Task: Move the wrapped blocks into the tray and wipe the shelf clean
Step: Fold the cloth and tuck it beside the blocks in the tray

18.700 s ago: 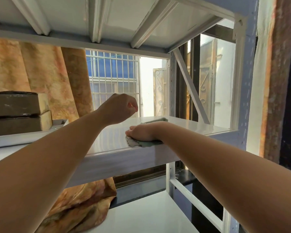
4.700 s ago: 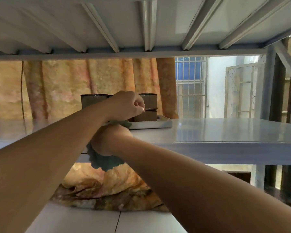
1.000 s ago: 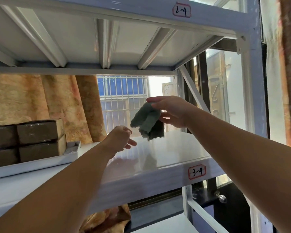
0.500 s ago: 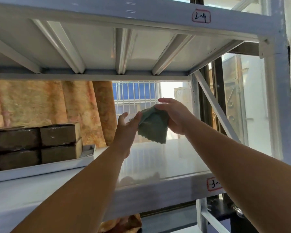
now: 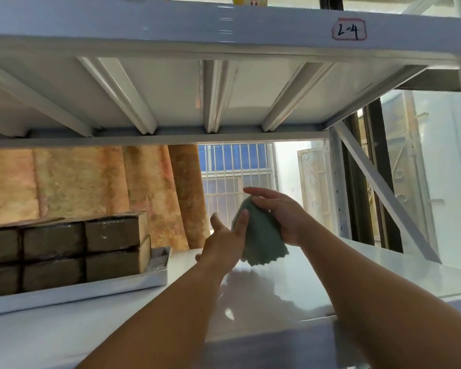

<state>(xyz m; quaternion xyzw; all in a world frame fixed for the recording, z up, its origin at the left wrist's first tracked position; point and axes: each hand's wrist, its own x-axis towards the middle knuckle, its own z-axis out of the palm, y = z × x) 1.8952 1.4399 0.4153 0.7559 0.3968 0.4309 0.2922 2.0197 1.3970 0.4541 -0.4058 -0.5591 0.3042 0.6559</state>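
Cloth (image 5: 261, 241) partly behind left hand (image 5: 224, 245)

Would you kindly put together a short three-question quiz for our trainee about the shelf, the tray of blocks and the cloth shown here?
1. True or false: the wrapped blocks sit stacked in the tray.
2. The green cloth is: A) lying flat on the shelf; B) held up above the shelf; C) inside the tray.
3. What does the label on the upper beam read?
Key: 1 true; 2 B; 3 "2-4".
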